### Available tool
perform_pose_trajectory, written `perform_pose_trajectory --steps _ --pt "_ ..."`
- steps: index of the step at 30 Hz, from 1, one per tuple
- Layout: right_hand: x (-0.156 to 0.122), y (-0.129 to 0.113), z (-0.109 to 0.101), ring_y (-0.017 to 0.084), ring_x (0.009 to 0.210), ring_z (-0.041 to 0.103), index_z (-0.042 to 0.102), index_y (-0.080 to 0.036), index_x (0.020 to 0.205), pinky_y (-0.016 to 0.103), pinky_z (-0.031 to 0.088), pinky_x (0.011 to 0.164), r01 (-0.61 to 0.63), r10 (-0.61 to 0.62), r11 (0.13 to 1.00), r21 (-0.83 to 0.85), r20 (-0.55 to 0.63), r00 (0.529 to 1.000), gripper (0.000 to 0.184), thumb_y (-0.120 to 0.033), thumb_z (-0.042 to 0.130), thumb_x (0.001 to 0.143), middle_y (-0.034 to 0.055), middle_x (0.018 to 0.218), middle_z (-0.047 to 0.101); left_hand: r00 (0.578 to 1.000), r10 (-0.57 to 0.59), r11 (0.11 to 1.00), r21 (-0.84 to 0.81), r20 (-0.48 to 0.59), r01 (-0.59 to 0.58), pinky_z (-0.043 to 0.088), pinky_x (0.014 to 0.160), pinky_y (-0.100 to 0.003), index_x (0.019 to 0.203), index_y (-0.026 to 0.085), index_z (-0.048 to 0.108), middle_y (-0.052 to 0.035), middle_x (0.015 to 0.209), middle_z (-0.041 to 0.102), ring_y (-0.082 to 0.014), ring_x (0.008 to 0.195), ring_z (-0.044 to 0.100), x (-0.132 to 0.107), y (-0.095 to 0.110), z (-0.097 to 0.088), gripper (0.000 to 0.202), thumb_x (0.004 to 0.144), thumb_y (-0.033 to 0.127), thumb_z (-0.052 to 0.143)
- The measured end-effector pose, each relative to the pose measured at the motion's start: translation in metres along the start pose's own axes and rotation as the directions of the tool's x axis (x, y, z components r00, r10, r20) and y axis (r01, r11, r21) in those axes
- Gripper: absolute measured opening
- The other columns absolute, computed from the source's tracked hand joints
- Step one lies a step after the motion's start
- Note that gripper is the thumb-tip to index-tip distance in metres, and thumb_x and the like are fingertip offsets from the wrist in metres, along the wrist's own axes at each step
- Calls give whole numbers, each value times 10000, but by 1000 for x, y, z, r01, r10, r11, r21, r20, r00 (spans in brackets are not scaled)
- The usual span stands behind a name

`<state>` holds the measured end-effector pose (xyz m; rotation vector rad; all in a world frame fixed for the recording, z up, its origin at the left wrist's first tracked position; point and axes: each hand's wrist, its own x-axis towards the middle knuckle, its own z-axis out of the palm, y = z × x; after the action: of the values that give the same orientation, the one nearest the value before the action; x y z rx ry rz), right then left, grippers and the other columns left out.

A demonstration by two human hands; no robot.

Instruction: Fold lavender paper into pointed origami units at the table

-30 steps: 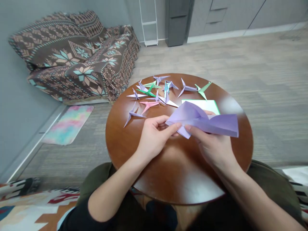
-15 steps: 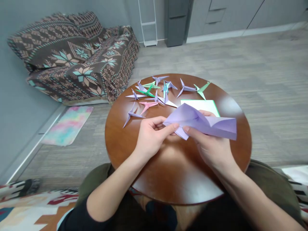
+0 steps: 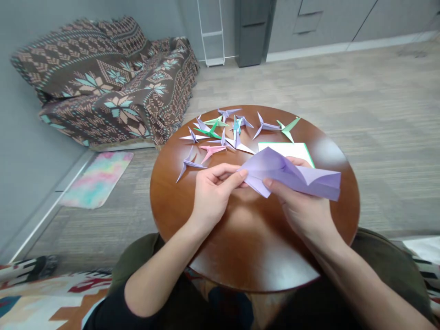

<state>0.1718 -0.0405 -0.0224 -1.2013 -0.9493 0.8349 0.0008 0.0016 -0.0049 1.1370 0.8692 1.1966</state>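
Barely anything has moved in the last second: the left hand point(image 3: 213, 192) has drawn its fingertips back toward the left tip of the lilac sheet point(image 3: 292, 176), and the sheet's far right end has nudged a little further out.

From where I stand, both hands are pinching that sheet. The left hand nips its left corner between thumb and forefinger, and the right hand point(image 3: 302, 211) grips its lower edge near the middle, thumb on top and fingers hidden underneath. The sheet is held just above the bench point(image 3: 247, 247), over its middle, and does not lie flat on it. It is creased and part-collapsed, with one flap standing up and a long folded edge running right, but it has none of the thin points yet.

A dozen or so finished folded figures point(image 3: 223, 133) in lilac, green, pink and blue lie scattered along the far side of the bench. Just behind the right hand sits a stack of flat paper point(image 3: 292, 149), green at its edge. So I'd judge most of the batch is folded, this piece is roughly midway, and some sheets remain untouched.
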Motion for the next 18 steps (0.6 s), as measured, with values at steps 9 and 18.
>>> perform_pose_trajectory --steps 9,18 --pt "-2 -6 2 226 930 649 629 -245 1103 372 544 813 101 -105 992 -77 -52 993 460 -333 891 736 35 1076 675 1000 14 999 38 18 -15 597 625 -228 836 158 780 -9 749 753 -98 576 655 1 6 2 255 724 343 914" --pt "-6 -8 2 247 1034 640 623 -242 1223 413 525 934 115 -114 986 -119 17 993 512 -404 859 798 57 1141 672 998 -20 1000 6 58 19 569 613 -220 817 173 828 -16 704 755 -105 595 647 -1 3 3 187 721 305 918"
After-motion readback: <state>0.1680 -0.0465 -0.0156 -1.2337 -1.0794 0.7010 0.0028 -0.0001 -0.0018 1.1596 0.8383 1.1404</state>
